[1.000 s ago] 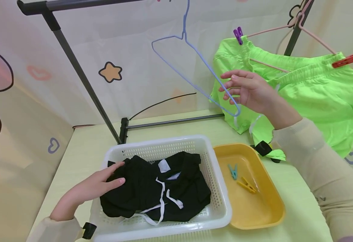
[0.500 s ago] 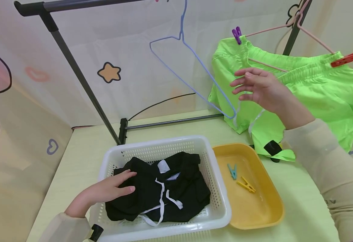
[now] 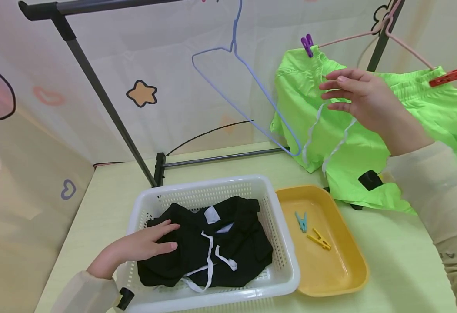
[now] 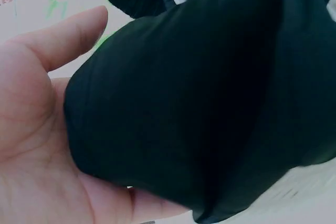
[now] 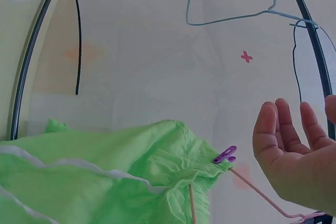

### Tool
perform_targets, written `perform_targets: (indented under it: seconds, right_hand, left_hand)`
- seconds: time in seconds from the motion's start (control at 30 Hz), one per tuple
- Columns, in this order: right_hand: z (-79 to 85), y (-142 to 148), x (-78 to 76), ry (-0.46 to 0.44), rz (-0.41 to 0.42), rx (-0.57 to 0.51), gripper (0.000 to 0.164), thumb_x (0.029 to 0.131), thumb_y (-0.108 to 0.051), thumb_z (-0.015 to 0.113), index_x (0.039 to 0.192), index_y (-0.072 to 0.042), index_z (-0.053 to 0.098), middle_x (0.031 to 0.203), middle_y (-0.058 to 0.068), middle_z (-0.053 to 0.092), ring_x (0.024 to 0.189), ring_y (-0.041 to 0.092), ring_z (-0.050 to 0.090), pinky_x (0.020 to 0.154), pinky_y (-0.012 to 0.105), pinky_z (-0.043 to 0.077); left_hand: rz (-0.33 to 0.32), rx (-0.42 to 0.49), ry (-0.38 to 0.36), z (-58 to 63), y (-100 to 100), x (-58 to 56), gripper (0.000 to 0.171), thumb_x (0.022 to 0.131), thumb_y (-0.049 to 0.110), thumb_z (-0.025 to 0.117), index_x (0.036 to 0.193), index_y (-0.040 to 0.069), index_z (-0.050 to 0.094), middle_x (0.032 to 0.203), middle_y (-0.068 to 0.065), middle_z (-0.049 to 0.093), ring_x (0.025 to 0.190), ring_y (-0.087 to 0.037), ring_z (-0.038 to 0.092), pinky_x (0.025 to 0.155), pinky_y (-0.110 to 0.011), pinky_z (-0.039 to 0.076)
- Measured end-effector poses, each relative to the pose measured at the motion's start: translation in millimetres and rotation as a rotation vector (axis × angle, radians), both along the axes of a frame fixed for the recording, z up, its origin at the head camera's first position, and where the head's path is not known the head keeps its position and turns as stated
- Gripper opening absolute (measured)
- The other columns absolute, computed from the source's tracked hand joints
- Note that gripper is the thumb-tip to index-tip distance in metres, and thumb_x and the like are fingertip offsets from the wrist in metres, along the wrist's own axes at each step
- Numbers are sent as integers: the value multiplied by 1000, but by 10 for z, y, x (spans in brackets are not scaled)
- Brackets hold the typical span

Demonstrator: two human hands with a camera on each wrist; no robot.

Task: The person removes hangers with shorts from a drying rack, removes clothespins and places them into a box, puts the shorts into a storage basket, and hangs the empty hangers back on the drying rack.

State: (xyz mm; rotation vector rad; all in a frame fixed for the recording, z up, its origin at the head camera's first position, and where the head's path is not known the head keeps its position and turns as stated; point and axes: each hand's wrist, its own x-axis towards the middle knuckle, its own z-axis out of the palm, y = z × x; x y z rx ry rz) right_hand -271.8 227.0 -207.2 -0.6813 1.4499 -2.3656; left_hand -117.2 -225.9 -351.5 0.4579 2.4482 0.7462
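My left hand (image 3: 146, 243) rests on crumpled black shorts (image 3: 244, 234) with white drawstrings in a white basket (image 3: 292, 269). In the left wrist view, the black cloth covers most of its fingers, and the thumb stands apart. My right hand (image 3: 369, 98) is raised in front of bright green shorts (image 3: 295, 82), its fingers loosely bent and holding nothing. In the right wrist view it shows beside the purple clothespin (image 5: 226, 155). A blue hanger (image 3: 234, 45) hangs bare to the left of it. The green shorts hang from a pink hanger (image 3: 411, 46), pinned at the waistband.
A yellow tray (image 3: 341, 269) beside the basket holds a teal clothespin (image 3: 301, 222) and a yellow clothespin (image 3: 319, 240). A red clothespin (image 3: 453, 75) pins the right side of the green waistband. The dark rack (image 3: 107, 104) stands behind the basket.
My right hand has moved right and up, away from the blue hanger, which has swung slightly left. My left hand has slid right over the black shorts, shifting their left edge inward.
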Motion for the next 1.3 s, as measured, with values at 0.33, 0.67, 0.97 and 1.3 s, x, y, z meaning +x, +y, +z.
perform_targets:
  seconds: [0.33, 0.67, 0.97, 1.3]
  right_hand:
    - [193, 302, -65, -68, -105, -35, 18, 92, -3, 42, 102, 5, 55, 95, 16, 64, 86, 26, 62, 68, 34, 49]
    - [349, 606, -156, -141, -222, -94, 18, 92, -6, 43, 103, 4, 52, 94, 18, 63, 85, 29, 61, 68, 36, 48]
    - [500, 742, -194, -161, -397, -104, 16, 89, -8, 49, 101, 2, 55, 87, 16, 66, 77, 27, 63, 60, 35, 48]
    - [592, 763, -195, -71, -628, 51, 23, 83, -21, 59, 100, -5, 58, 90, 7, 64, 76, 18, 59, 57, 23, 48]
  left_hand:
    - [33, -1, 61, 145, -86, 22, 61, 88, 42, 47, 133, 3, 35, 140, -23, 29, 130, -40, 23, 100, -53, 25]
    - [133, 41, 119, 199, -172, 6, 53, 89, 40, 48, 130, 7, 41, 126, -15, 48, 111, -31, 46, 86, -43, 42]
    - [183, 150, 175, 188, -273, -13, 47, 92, 33, 45, 127, 2, 44, 124, -15, 51, 112, -30, 50, 88, -40, 43]
    - [212, 164, 186, 196, -335, 19, 44, 92, 34, 44, 126, 5, 46, 122, -12, 54, 112, -26, 50, 88, -29, 43]
